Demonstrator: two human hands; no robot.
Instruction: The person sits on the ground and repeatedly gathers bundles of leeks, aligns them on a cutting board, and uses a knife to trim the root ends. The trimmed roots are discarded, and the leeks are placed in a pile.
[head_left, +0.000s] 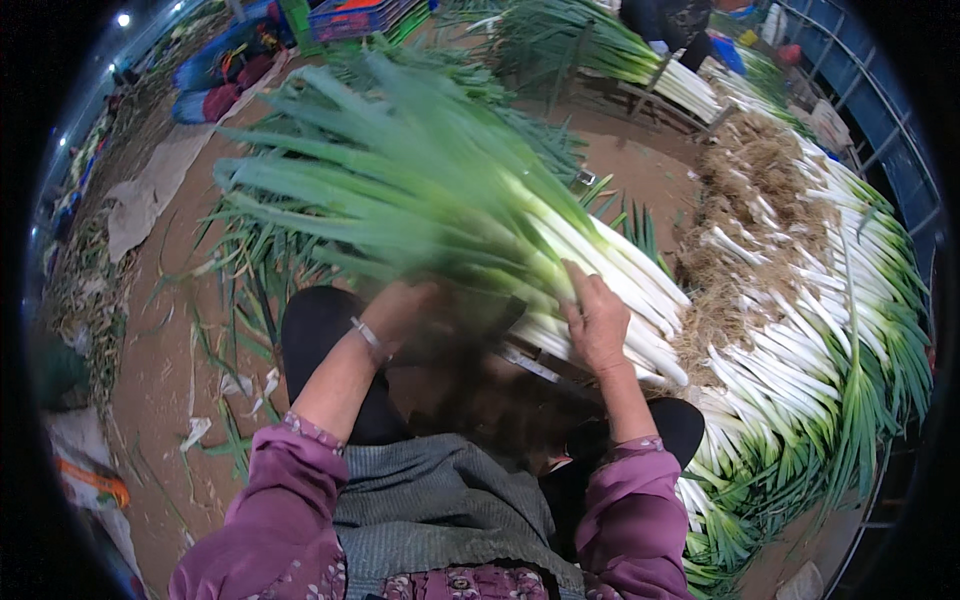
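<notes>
A thick bunch of Welsh onions (480, 202) lies slantwise before me, with green leaves to the upper left and white shanks (637, 292) to the lower right. The leaves are partly blurred. My right hand (598, 319) grips the near side of the bunch where green turns to white. At the leaves' near edge is my left hand (405, 307), wearing a bracelet (367, 335); its fingers are blurred and partly hidden. Under the bunch, between my knees, part of a metal rack (532, 364) shows.
A long pile of Welsh onions (787, 352), its roots inward, curves along the right. Another bunch (682, 82) rests on a rack (652, 105) near a person (671, 26). Cut leaves (255, 285) litter the ground at left. Plastic crates (349, 19) stand at the back.
</notes>
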